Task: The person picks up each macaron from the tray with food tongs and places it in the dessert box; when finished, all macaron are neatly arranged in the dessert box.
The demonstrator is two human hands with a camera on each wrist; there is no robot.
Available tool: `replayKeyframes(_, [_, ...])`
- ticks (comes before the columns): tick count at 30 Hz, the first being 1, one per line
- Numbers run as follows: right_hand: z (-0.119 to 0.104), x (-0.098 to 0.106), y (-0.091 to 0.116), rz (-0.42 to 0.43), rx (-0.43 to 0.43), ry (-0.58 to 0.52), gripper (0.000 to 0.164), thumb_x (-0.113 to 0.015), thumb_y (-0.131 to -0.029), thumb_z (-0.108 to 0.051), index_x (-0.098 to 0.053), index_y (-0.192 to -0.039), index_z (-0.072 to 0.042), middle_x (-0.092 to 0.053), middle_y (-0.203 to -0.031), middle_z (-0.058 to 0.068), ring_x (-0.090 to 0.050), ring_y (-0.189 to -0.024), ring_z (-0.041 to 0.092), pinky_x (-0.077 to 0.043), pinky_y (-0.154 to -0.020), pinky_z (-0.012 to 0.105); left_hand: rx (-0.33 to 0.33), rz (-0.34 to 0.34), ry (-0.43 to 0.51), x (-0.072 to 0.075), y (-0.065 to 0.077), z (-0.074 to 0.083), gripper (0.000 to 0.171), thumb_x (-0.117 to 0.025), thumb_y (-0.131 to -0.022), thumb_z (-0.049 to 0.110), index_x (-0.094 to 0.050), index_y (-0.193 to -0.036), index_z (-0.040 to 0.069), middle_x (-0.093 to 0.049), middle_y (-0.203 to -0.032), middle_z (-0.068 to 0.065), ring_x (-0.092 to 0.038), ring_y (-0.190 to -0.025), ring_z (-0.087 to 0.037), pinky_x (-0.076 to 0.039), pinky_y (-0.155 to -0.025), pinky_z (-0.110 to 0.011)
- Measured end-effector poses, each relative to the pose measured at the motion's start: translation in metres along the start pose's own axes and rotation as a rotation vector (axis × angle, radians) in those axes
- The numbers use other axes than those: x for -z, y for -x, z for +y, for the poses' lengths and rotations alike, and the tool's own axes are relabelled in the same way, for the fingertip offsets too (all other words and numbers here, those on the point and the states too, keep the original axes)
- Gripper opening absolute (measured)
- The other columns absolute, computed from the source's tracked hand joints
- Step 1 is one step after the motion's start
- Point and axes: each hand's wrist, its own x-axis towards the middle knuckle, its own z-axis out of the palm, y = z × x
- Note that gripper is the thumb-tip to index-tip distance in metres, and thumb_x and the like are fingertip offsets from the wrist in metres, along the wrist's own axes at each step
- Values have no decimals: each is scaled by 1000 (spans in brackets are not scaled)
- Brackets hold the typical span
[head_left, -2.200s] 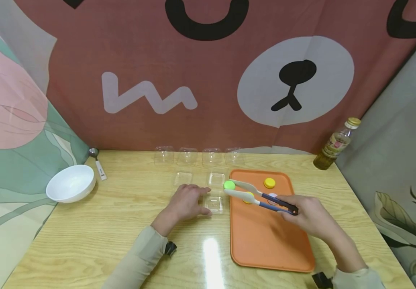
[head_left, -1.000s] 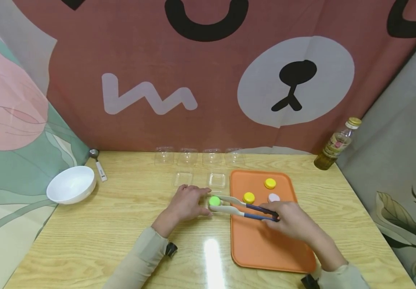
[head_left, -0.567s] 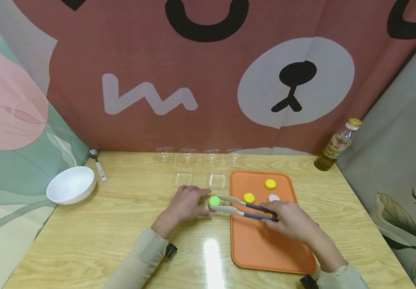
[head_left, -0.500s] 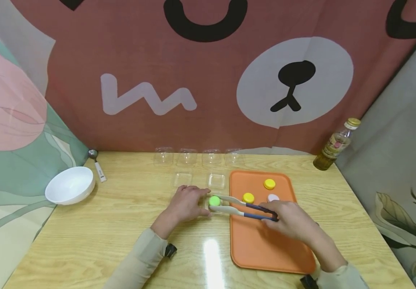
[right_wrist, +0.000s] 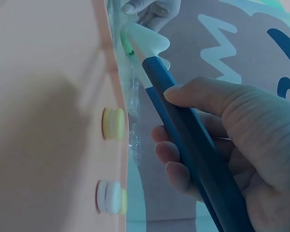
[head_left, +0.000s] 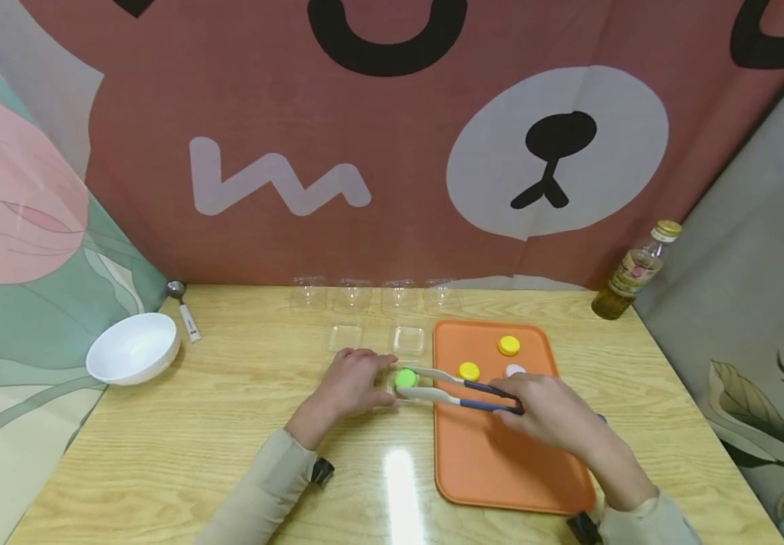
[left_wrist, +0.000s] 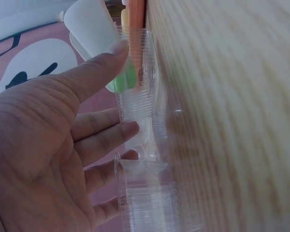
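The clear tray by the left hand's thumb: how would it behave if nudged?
The clear tray would probably slide easily, as its see-through walls look thin and light. Its ridged sides may flex slightly if squeezed. Tipping seems unlikely, since it sits low and flat on the table.

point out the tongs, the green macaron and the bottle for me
tongs [right_wrist: 186, 130]: right wrist view, on the dark blue handle
green macaron [head_left: 406, 378]: head view, on its top
bottle [head_left: 630, 274]: head view, on its label
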Motion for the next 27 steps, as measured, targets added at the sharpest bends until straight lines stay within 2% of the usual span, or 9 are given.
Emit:
replayKeyframes(20, [-1, 1, 0, -12, -26, -24, 34, -84, -83, -23, -75, -115, -16, -61, -78, -13, -45, -63, 1, -39, -55, 19, -12, 7, 10, 1, 0, -1, 75, -85, -77, 49, -61, -141, 19, -69, -133, -4, -59, -129, -29, -37, -116, -54])
replayKeyframes(27, [6, 4, 6, 6, -44, -86, 32, -83, -83, -20, -76, -114, -15, -67, -83, -10, -48, -66, 1, -41, -57, 19, -12, -9, -3, 2, 1, 1, 76, -85, -78, 48, -59, -143, 18, -67, -136, -3, -56, -132, -29, -36, -117, -52])
